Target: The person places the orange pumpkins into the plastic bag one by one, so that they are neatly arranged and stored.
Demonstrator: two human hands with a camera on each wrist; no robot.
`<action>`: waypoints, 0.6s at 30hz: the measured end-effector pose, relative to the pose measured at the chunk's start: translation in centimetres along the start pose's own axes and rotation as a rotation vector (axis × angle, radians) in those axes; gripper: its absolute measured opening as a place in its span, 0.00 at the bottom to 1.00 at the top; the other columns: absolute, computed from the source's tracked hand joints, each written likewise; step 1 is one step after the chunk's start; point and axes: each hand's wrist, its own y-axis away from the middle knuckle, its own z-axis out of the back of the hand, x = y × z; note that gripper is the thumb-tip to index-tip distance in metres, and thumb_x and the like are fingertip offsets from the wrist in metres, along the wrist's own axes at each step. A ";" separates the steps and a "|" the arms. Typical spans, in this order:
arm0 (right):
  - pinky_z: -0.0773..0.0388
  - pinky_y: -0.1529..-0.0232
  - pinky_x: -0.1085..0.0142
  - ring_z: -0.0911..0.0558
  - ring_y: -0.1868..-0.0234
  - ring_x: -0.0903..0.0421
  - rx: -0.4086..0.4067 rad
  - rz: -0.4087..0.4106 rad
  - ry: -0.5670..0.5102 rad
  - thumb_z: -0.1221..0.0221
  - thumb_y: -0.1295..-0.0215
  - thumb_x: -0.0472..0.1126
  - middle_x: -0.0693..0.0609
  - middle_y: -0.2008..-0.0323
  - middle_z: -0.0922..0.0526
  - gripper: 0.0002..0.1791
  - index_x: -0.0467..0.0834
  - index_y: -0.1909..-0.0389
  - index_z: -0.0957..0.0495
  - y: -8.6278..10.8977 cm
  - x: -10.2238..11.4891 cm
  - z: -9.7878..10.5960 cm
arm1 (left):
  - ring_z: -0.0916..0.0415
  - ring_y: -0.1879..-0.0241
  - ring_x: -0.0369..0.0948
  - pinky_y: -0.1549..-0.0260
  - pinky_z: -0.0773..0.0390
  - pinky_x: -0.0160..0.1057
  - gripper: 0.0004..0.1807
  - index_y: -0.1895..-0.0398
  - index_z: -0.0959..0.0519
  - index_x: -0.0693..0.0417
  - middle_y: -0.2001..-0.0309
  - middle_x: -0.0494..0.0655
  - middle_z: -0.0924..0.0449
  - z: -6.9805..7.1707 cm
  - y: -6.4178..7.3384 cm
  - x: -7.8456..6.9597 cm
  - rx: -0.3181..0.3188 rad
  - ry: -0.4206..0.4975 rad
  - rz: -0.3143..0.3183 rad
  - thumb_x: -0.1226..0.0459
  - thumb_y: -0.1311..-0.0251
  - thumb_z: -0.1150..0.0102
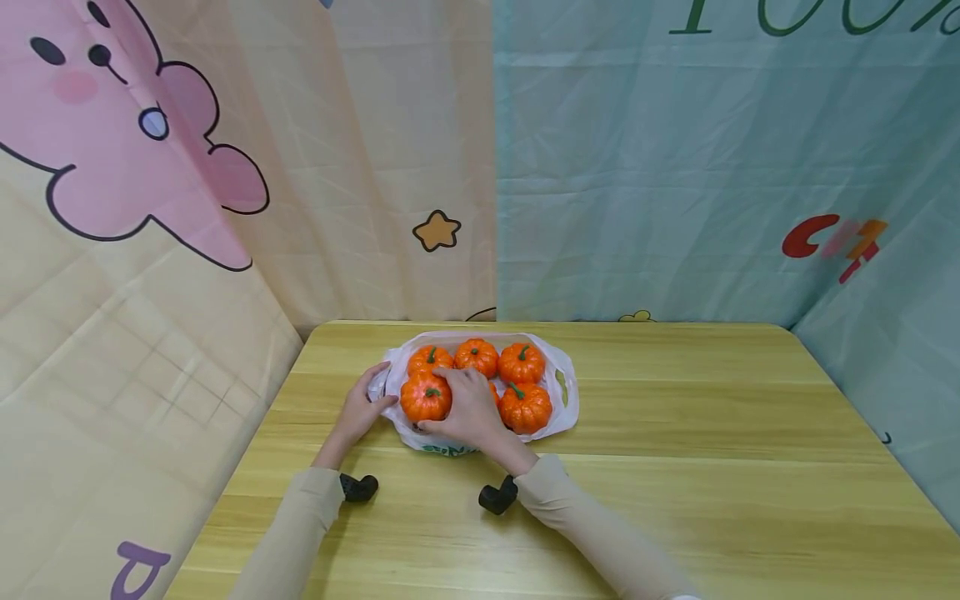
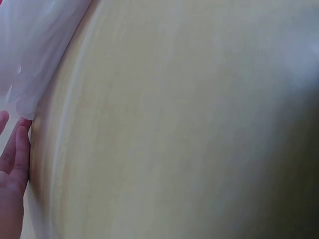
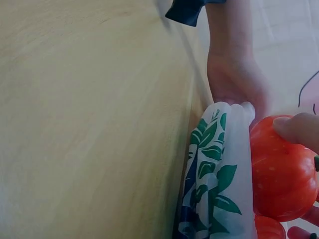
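Several small orange pumpkins (image 1: 525, 408) with green stems sit in a white plastic bag (image 1: 567, 392) whose mouth is spread wide on the table. My right hand (image 1: 472, 410) reaches over the bag and grips the front-left pumpkin (image 1: 424, 398) between thumb and fingers. The right wrist view shows the thumb pressed on this pumpkin's (image 3: 284, 174) side, just above the bag's folded edge with green leaf print (image 3: 219, 184). At the bag's left side is my left hand (image 1: 363, 410), its fingers fairly straight and touching the plastic, as the left wrist view also shows.
The bag stands near the back edge of a light wooden table (image 1: 712, 467). Printed curtains (image 1: 637, 183) hang behind and on both sides. A black wrist-worn device (image 1: 360, 488) sits at the left wrist, another (image 1: 498, 495) at the right.
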 end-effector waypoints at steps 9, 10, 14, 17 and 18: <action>0.30 0.44 0.53 0.29 0.46 0.50 0.065 -0.039 0.079 0.29 0.59 0.64 0.51 0.49 0.20 0.44 0.50 0.40 0.28 -0.2 0.3 -0.1 | 0.48 0.29 0.63 0.30 0.49 0.60 0.33 0.32 0.40 0.68 0.30 0.69 0.43 0.0 -0.1 0.1 -0.007 0.002 -0.001 0.73 0.41 0.43; 0.31 0.43 0.53 0.29 0.46 0.50 0.069 -0.042 0.082 0.29 0.59 0.64 0.51 0.49 0.20 0.44 0.50 0.40 0.28 -0.2 0.4 -0.1 | 0.48 0.30 0.63 0.30 0.48 0.60 0.33 0.32 0.40 0.68 0.30 0.69 0.43 0.0 -0.1 0.1 -0.007 0.001 -0.001 0.73 0.41 0.43; 0.34 0.41 0.55 0.29 0.46 0.50 0.076 -0.044 0.097 0.30 0.59 0.65 0.52 0.49 0.19 0.44 0.50 0.40 0.28 -0.3 0.4 -0.4 | 0.48 0.30 0.62 0.30 0.48 0.60 0.33 0.32 0.40 0.68 0.30 0.69 0.43 0.0 -0.1 0.2 -0.004 0.013 -0.003 0.74 0.41 0.44; 0.37 0.39 0.54 0.29 0.46 0.51 0.081 -0.037 0.115 0.31 0.58 0.66 0.52 0.49 0.18 0.43 0.50 0.40 0.28 -0.3 0.5 -0.6 | 0.48 0.29 0.62 0.30 0.48 0.60 0.32 0.32 0.40 0.68 0.30 0.69 0.43 0.0 -0.1 0.3 0.003 0.022 -0.005 0.73 0.41 0.44; 0.37 0.39 0.54 0.29 0.46 0.51 0.083 -0.034 0.122 0.31 0.58 0.66 0.52 0.49 0.18 0.43 0.49 0.41 0.28 -0.3 0.5 -0.7 | 0.48 0.29 0.62 0.30 0.48 0.60 0.32 0.32 0.40 0.67 0.30 0.69 0.44 0.0 -0.1 0.3 0.006 0.022 -0.004 0.73 0.41 0.44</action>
